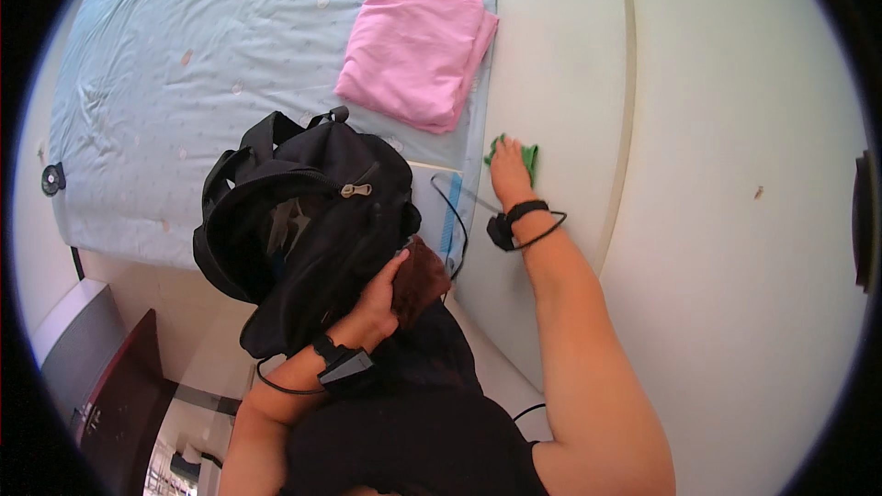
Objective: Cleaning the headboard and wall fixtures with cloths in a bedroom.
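My right hand presses on a green cloth, which lies against the white board along the bed's right side. Bits of the cloth stick out around the fingers. Lower down, near my body, my left hand is closed on a brown fuzzy cloth; part of its grip is hidden. A black backpack leans against my left forearm at the bed's edge. Its main compartment gapes, with a metal zipper pull hanging at the opening. The contents inside are too dark to make out.
A folded pink cloth lies on the light blue bed sheet. Black cables run from the bands on both wrists. A small black round device sits at the bed's left edge. Lower left stands a dark red door; a white wall rises at right.
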A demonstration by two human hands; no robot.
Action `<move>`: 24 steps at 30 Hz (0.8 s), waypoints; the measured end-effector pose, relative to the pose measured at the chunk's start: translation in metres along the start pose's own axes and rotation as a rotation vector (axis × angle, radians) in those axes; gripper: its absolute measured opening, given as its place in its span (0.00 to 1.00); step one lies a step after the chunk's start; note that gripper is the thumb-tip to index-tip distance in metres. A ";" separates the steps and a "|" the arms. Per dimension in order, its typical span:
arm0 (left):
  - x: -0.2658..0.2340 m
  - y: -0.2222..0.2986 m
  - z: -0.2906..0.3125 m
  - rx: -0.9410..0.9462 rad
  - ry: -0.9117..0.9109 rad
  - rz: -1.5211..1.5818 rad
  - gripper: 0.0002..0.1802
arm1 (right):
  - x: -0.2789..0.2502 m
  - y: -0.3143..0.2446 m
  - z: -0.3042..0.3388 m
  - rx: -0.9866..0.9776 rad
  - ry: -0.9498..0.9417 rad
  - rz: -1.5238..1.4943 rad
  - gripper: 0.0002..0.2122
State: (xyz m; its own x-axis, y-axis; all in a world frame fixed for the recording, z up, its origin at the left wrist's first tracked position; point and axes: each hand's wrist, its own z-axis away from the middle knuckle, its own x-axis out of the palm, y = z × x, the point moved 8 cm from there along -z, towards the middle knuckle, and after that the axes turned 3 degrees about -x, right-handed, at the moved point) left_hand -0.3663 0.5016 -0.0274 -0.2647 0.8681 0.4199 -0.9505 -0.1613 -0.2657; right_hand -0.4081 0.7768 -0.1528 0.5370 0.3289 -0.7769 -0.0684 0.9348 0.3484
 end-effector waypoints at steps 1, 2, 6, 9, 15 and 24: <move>0.002 -0.002 0.000 -0.011 -0.022 0.029 0.17 | -0.006 0.004 -0.009 -0.006 0.000 -0.005 0.16; -0.002 -0.005 -0.003 -0.008 -0.016 0.033 0.17 | -0.012 0.012 -0.016 0.040 0.041 -0.078 0.16; -0.006 -0.005 -0.014 0.013 -0.027 0.025 0.17 | 0.006 -0.003 -0.018 0.056 -0.011 -0.043 0.17; -0.007 -0.004 -0.004 0.020 -0.009 0.005 0.17 | 0.023 -0.046 0.005 -0.131 -0.120 0.149 0.17; -0.002 -0.009 0.004 0.008 -0.016 -0.049 0.18 | 0.060 -0.103 0.097 -0.133 -0.123 -0.110 0.14; 0.001 -0.011 0.036 -0.010 -0.050 -0.155 0.18 | 0.006 -0.063 0.143 -0.124 -0.130 -0.184 0.15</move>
State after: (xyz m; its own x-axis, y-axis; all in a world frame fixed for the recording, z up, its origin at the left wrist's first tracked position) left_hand -0.3621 0.4876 0.0075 -0.1229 0.8577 0.4993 -0.9790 -0.0222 -0.2028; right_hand -0.2806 0.7010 -0.1044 0.6533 0.1390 -0.7442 -0.0579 0.9893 0.1339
